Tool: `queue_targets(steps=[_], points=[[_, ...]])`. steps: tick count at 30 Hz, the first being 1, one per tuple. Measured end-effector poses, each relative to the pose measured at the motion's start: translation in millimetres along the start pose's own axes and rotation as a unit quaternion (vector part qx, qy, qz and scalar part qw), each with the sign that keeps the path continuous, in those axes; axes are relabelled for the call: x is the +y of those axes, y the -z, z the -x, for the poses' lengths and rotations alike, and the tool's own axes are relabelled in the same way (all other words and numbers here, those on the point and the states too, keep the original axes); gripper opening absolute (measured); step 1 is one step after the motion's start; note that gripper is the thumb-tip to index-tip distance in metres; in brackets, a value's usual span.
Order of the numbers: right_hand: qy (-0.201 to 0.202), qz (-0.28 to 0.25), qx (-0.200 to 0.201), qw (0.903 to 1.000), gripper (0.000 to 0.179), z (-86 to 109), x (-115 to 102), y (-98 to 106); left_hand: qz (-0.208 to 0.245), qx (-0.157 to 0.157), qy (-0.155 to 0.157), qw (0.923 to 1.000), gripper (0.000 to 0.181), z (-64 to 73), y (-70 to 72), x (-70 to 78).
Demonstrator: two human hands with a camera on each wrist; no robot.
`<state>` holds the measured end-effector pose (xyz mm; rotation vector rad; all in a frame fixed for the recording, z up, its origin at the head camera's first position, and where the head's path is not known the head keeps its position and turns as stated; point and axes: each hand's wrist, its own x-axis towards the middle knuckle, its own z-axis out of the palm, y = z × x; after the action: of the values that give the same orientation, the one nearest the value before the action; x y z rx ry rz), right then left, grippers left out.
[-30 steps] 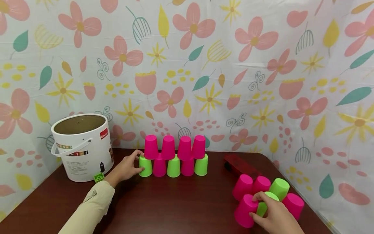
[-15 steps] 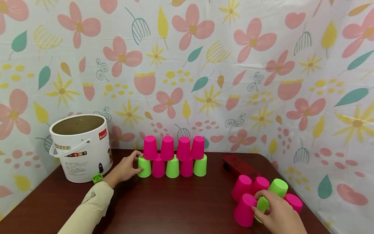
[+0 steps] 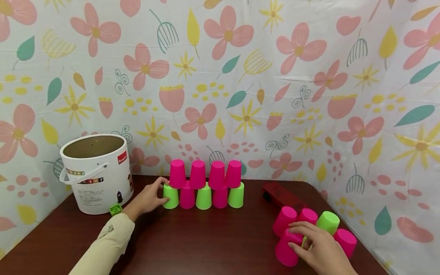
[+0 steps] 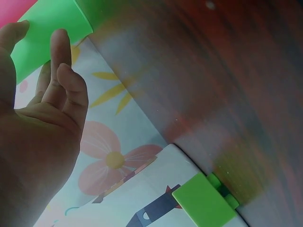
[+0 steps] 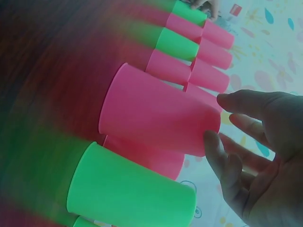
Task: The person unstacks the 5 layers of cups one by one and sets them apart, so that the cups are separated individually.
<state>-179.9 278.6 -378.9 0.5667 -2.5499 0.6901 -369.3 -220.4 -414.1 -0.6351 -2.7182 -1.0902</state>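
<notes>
Upside-down plastic cups form two tiers at the table's back: pink cups (image 3: 198,173) above, green and pink ones below. At the left end, my left hand (image 3: 148,196) holds the lower green cup (image 3: 172,199) between thumb and fingers; the left wrist view shows fingers (image 4: 60,47) beside this cup (image 4: 52,33). On the right, my right hand (image 3: 319,244) is spread around the narrow upper end of a pink cup (image 3: 286,253). In the right wrist view, its thumb and fingers lie around that cup's end (image 5: 156,111); firm contact cannot be made out.
Several more cups, including a pink one (image 3: 284,221) and a green one (image 3: 328,221), cluster behind and beside the right hand. A dark red object (image 3: 283,194) lies behind them. At left stand a white bucket (image 3: 99,183) and a small green block (image 3: 115,209).
My right hand first draws back slightly from the front pink cup, then shifts left over its top. The left hand stays at the green cup, and the two-tier row looks unchanged.
</notes>
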Motion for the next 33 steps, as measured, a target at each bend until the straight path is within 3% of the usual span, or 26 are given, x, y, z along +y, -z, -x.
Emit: queue_targets(steps=[4, 10, 18, 22, 29, 33], points=[[0.010, -0.017, -0.027, 0.9994, 0.035, -2.6, 5, 2, -0.002, -0.002, 0.000, 1.0000, 0.048, -1.4, 0.6, 1.0], [-0.002, -0.003, -0.025, 0.9997, 0.037, -3.5, 7, 4, 0.001, 0.001, 0.002, 1.0000, 0.048, -2.5, 1.3, 2.7], [-0.052, -0.001, -0.056, 0.9971, 0.036, -3.0, 6, 7, 0.005, 0.008, 0.010, 0.9999, 0.048, 0.0, -1.0, 1.4], [-0.057, -0.007, -0.067, 0.9961, 0.037, -3.5, 6, 8, 0.008, 0.007, 0.014, 0.9998, 0.048, 0.5, -1.8, 1.1], [0.002, -0.010, -0.013, 0.9999, 0.039, -5.5, 3, 5, 0.009, 0.009, 0.009, 0.9999, 0.048, -0.9, -2.4, 0.9], [-0.002, -0.006, 0.023, 0.9997, 0.040, -9.9, -7, 2, 0.002, 0.012, 0.010, 0.9999, 0.048, -0.1, -2.9, 0.3]])
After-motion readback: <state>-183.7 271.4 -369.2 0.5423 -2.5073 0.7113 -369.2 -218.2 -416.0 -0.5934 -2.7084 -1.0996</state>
